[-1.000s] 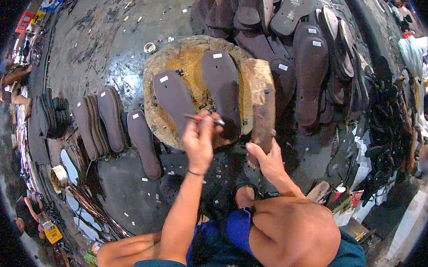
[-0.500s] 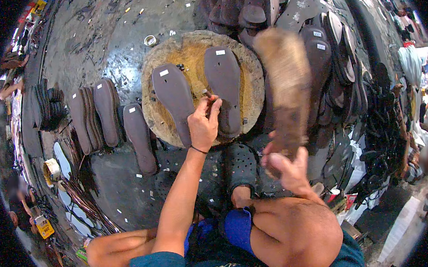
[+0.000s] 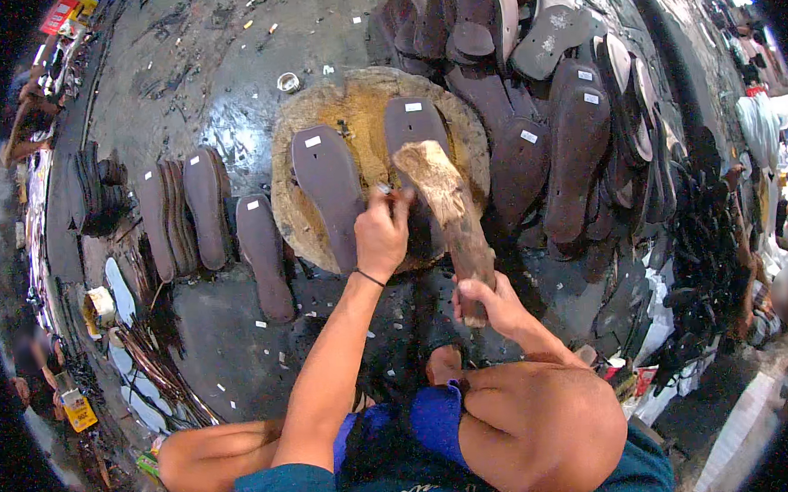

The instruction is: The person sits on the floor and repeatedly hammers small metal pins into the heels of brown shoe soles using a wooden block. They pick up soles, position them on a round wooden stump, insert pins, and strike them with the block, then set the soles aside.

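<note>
1. Your left hand (image 3: 382, 239), fingers curled, pinches a small tool (image 3: 384, 189).
2. Your right hand (image 3: 493, 303) is closed around a wooden club (image 3: 445, 194).
3. From your left hand, brown soles (image 3: 327, 192) lie at ten and one o'clock.

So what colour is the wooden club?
Wooden club: pale tan far end, brown near the right hand; best in the head view.

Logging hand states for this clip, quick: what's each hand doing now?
Left hand: closed, holding a small tool, partly hidden.
Right hand: closed around the narrower end of a wooden club.
</note>
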Motion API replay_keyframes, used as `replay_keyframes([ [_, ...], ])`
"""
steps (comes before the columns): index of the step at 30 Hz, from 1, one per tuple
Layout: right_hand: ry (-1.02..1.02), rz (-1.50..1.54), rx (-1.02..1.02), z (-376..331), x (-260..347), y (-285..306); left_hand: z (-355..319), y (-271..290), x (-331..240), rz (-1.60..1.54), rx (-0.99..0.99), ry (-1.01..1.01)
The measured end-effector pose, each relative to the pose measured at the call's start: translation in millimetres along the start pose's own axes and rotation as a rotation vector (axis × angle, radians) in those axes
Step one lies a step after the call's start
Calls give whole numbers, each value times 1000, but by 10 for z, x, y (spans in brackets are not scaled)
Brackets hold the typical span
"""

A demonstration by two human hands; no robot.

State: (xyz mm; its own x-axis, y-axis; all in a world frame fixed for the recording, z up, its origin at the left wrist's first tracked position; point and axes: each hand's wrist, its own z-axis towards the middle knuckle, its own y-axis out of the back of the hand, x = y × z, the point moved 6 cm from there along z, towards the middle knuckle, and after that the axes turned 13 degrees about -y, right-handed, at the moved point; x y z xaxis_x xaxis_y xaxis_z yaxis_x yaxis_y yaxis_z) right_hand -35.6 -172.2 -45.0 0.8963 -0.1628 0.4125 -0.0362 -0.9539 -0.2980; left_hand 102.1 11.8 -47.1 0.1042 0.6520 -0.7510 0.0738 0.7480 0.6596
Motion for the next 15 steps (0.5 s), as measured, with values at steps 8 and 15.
replay_keyframes([
  [8, 23, 240, 150, 128, -55, -430, -779, 436, -72, -750, -182, 263],
  [15, 267, -63, -178, 182, 30, -561, -942, 555, 232, -925, -447, 418],
])
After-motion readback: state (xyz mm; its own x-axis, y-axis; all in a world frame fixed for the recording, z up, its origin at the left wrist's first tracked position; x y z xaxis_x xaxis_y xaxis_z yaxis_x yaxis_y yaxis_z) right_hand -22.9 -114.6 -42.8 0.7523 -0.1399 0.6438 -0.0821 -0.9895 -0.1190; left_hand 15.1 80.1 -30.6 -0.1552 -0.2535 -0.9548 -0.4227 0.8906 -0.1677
